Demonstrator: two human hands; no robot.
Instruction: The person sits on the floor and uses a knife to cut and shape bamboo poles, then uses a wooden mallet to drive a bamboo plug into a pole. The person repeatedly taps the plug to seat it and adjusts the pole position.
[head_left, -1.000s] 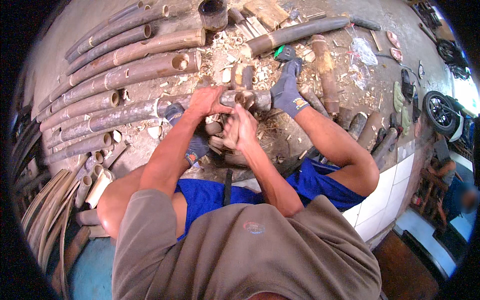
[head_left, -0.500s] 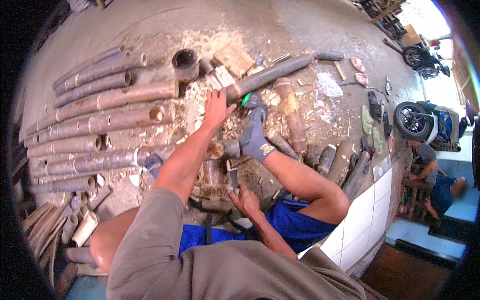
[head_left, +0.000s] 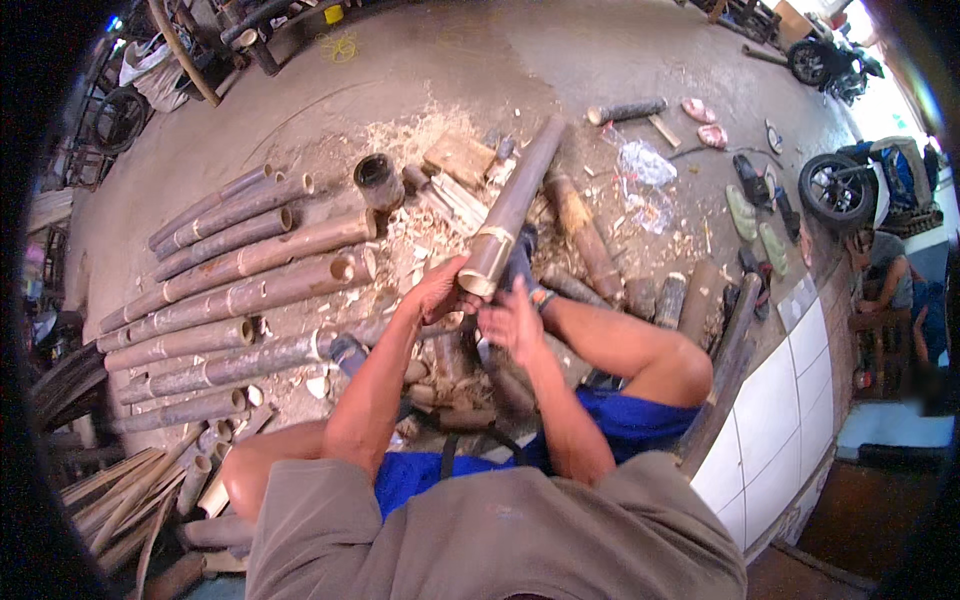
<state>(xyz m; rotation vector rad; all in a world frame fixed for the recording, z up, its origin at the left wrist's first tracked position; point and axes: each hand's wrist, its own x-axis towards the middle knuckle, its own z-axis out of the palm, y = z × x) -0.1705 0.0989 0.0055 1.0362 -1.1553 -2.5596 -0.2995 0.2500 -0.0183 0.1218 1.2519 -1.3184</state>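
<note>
A brown bamboo tube [head_left: 520, 190] slants up and away from me, its pale cut end nearest to me. My left hand [head_left: 440, 290] is closed round its underside by that near end. Just to the right and a little below the end, my right hand [head_left: 513, 325] has its fingers stretched apart, somewhat smeared by motion, and I see nothing in it. My shod foot [head_left: 522, 262] is partly hidden behind the tube. Beneath my hands stands a short bamboo block [head_left: 455, 352], mostly covered.
Several bamboo tubes [head_left: 250, 250] lie in rows at left, split strips [head_left: 130, 490] nearer me. Shavings [head_left: 405, 245] spread round a dark upright tube [head_left: 378, 180] and wooden block [head_left: 460, 157]. Sandals [head_left: 740, 213], a motorcycle [head_left: 840, 190] and a seated person [head_left: 885, 280] are at right.
The tube has swung steeper, and its near end has come toward me, apart from the short dark piece beyond. My right hand has risen to it; the knife by that hand no longer shows.
</note>
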